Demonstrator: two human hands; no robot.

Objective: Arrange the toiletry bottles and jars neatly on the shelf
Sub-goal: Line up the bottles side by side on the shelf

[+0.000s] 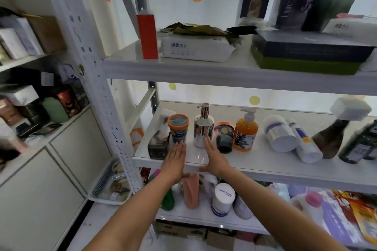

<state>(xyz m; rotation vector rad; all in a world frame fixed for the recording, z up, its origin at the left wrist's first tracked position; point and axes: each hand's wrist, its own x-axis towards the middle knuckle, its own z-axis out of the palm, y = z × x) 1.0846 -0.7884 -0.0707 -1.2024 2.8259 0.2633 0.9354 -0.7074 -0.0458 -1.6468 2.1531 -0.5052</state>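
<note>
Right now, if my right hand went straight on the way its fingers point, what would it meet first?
The silver pump bottle: the fingertips of your right hand sit at its base, though actual contact is unclear.

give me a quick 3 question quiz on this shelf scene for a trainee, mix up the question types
1. True or false: the left hand and the right hand both have straight fingers.
2. The right hand's fingertips touch which item? A) silver pump bottle B) orange pump bottle C) white jar
3. What colour is the lid of the jar at the left hand's fingertips?
Key: 1 true; 2 A; 3 orange.
</note>
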